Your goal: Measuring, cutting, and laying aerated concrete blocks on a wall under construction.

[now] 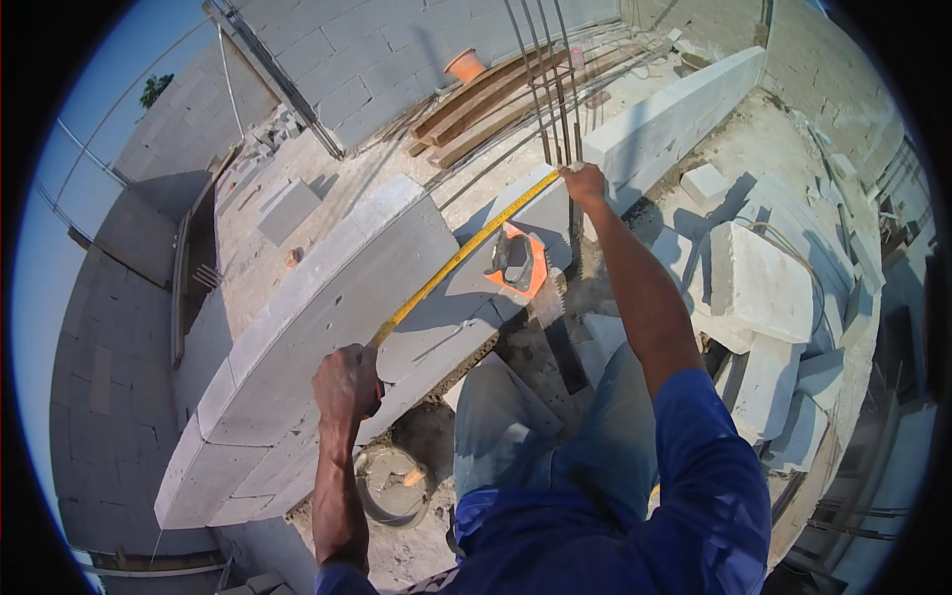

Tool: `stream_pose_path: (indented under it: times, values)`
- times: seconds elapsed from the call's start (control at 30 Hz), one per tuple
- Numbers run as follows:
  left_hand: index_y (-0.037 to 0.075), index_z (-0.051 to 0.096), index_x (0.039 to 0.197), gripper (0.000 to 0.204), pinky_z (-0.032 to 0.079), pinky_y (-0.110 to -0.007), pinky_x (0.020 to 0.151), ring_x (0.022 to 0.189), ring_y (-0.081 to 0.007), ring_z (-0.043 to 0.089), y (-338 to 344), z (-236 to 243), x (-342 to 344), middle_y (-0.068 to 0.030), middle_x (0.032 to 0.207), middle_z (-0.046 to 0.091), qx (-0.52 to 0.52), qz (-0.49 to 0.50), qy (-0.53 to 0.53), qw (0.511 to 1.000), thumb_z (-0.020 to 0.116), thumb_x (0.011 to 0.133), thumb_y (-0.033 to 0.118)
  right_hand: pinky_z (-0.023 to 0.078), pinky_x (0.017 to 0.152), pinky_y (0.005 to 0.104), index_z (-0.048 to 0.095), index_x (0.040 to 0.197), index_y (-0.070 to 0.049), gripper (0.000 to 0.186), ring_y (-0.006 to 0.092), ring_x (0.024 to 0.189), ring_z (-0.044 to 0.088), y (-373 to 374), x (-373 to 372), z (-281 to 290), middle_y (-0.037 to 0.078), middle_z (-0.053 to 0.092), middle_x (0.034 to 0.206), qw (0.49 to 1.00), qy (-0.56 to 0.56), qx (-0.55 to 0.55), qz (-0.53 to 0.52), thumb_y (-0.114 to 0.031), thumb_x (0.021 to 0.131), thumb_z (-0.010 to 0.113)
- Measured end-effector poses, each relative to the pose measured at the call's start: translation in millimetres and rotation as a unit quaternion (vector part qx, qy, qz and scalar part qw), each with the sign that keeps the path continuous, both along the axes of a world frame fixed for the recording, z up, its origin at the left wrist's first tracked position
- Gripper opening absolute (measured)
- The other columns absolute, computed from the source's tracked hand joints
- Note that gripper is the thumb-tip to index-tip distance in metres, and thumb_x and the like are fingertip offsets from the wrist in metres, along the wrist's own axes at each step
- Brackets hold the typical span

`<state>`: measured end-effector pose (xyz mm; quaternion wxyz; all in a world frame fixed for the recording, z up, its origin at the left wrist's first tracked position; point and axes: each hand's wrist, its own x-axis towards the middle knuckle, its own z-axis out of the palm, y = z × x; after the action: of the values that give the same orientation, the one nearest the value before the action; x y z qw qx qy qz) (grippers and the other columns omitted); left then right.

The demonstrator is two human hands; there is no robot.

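Running from the left hand up to the right hand, a yellow tape slanted past the block wall. The left hand was curled into a fist at the tape's near end — a bit of dark and red casing showed under its fingers, the rest hidden. The right hand, farther from the body, pinched the tape's far end just beside some upright rods; how the fingers were set was too small to tell.

Nearer the body than the right hand, a saw with an orange and grey handle sat close by the tape, its blade pointing down toward the knees. Below the left hand and slightly right stood a round bucket. To the right of the right hand, and nearer the body, were heaped pale blocks. Well beyond both hands lay brown planks — an orange pot was just behind them.
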<state>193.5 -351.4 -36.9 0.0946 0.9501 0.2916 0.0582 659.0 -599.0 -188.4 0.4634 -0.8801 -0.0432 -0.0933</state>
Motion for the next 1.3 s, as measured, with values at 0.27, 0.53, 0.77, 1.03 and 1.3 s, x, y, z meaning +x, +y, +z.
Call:
stream_pose_path:
  times: [0.27,0.53,0.77,1.03,1.3]
  values:
    - [0.006,0.066,0.061,0.039,0.053,-0.042,0.064,0.054,-0.0327,0.065,-6.8,13.3,9.1,-0.0098,0.051,0.062,-0.013,0.016,0.01,1.0,0.052,0.092,0.025,0.053,0.08,0.0444,0.073,0.094,-0.005,0.045,0.0371,0.09,0.07,3.4,-6.3,-2.6,0.02,0.073,0.091,1.0,0.002,0.005,0.013,-0.048,0.086,0.07]
    - [0.007,0.066,0.059,0.038,0.054,-0.041,0.063,0.053,-0.0318,0.065,-6.0,6.8,7.4,-0.0089,0.05,0.062,-0.02,0.02,0.029,0.999,0.051,0.091,0.022,0.053,0.079,0.0438,0.073,0.094,-0.004,0.048,0.0383,0.089,0.07,8.4,-18.5,-1.6,0.021,0.073,0.09,1.0,-0.025,0.011,-0.011,-0.051,0.083,0.071]
    - [0.006,0.069,0.065,0.034,0.054,-0.043,0.065,0.059,-0.0356,0.067,-6.4,-15.1,9.7,-0.0132,0.057,0.065,0.058,-0.001,0.039,0.998,0.054,0.091,0.022,0.053,0.078,0.0441,0.073,0.093,-0.004,0.048,0.0386,0.088,0.07,1.2,-10.7,-7.6,0.021,0.073,0.089,0.998,-0.049,0.031,-0.009,-0.05,0.083,0.073]
    - [0.004,0.071,0.074,0.036,0.052,-0.048,0.066,0.066,-0.041,0.067,0.5,-24.5,15.8,-0.0212,0.069,0.067,0.057,0.053,0.033,0.996,0.055,0.094,0.03,0.052,0.077,0.0428,0.073,0.098,-0.001,0.048,0.0366,0.086,0.069,4.9,-9.9,-8.5,0.022,0.071,0.088,0.996,-0.023,0.081,0.015,-0.047,0.083,0.074]
    - [0.001,0.068,0.075,0.039,0.05,-0.048,0.066,0.069,-0.0421,0.066,-5.3,-33.8,14.2,-0.0189,0.071,0.068,0.069,0.049,0.035,0.996,0.053,0.094,0.032,0.051,0.074,0.0386,0.074,0.105,-0.004,0.043,0.0306,0.075,0.067,-10.2,-19.8,-18.7,0.021,0.07,0.081,0.985,-0.046,0.161,0.05,-0.044,0.093,0.065]
